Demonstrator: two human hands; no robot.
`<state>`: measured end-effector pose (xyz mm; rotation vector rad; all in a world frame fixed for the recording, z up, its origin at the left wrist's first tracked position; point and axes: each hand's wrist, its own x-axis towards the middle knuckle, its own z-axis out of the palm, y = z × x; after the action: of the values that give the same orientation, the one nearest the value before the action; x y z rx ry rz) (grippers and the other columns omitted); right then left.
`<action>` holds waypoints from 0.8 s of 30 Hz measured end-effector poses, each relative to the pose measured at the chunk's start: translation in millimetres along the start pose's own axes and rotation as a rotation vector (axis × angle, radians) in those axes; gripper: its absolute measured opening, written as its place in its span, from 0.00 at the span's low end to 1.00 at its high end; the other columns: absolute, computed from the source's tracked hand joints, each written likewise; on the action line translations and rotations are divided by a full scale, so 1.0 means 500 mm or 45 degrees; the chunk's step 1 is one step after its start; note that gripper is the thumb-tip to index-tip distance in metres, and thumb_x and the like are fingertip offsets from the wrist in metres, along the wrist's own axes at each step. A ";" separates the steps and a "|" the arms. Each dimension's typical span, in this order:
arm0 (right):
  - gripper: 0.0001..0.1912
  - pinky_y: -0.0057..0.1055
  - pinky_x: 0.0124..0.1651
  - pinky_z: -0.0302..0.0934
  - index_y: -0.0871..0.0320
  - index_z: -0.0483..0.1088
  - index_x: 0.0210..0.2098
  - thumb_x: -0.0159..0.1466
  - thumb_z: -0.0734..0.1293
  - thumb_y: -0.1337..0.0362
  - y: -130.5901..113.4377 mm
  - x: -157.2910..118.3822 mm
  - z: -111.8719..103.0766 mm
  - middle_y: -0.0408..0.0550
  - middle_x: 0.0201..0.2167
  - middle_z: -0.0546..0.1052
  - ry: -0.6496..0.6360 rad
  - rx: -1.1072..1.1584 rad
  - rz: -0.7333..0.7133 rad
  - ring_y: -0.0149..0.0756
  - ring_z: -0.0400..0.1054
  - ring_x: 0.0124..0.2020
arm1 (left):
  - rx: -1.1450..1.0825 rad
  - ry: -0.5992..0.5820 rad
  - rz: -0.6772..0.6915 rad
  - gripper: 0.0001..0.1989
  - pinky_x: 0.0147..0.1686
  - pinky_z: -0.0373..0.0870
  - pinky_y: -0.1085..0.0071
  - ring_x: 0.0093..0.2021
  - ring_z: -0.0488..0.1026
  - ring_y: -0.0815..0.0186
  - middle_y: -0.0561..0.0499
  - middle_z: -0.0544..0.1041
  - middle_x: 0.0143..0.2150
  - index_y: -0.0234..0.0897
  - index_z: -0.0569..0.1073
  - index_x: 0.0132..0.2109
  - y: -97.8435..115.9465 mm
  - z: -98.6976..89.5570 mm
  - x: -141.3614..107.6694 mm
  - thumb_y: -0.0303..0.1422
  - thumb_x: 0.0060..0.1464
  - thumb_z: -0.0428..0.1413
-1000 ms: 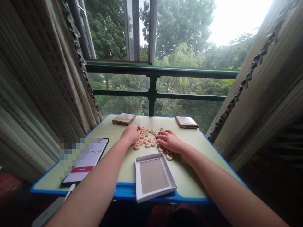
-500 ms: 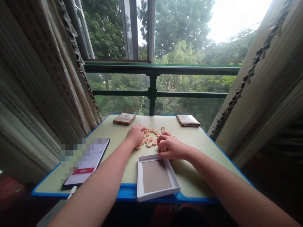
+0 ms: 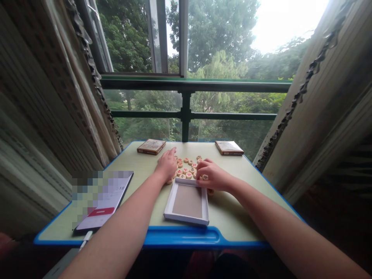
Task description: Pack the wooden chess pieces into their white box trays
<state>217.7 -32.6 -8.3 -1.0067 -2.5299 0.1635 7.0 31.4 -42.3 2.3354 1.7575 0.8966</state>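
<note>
Several round wooden pieces with red or black characters (image 3: 185, 170) lie grouped on the pale green table. My left hand (image 3: 167, 164) rests at the left side of the group, fingers extended and somewhat apart. On the right, my right hand (image 3: 213, 176) has its fingers curled down at the far right corner of an open white box tray (image 3: 170, 199); its fingertips are partly hidden, so what they grip is unclear. The tray lies flat just in front of the pieces, its far edge touching or close to them. One piece (image 3: 210, 191) sits below my right hand.
Two flat brown boxes lie at the far side, one at left (image 3: 151, 146), one at right (image 3: 229, 148). A phone (image 3: 101, 211) with a white cable is at the left. The table (image 3: 247, 217) has a blue rim; a railing and window stand beyond.
The white tray has moved away from the table's front edge, up to the pieces, and turned slightly. My right hand has shifted a little forward; my left fingers have stretched forward.
</note>
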 end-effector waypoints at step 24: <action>0.06 0.39 0.52 0.55 0.53 0.77 0.33 0.55 0.68 0.66 -0.012 0.002 -0.010 0.47 0.37 0.74 -0.162 0.083 0.034 0.39 0.62 0.44 | -0.217 -0.092 -0.259 0.12 0.35 0.69 0.70 0.34 0.74 0.62 0.49 0.79 0.31 0.37 0.77 0.32 -0.022 -0.049 0.003 0.26 0.42 0.50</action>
<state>215.3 -36.3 -2.1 -1.0349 -2.6072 0.3256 -14.2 29.5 -25.7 2.0164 1.7745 0.8792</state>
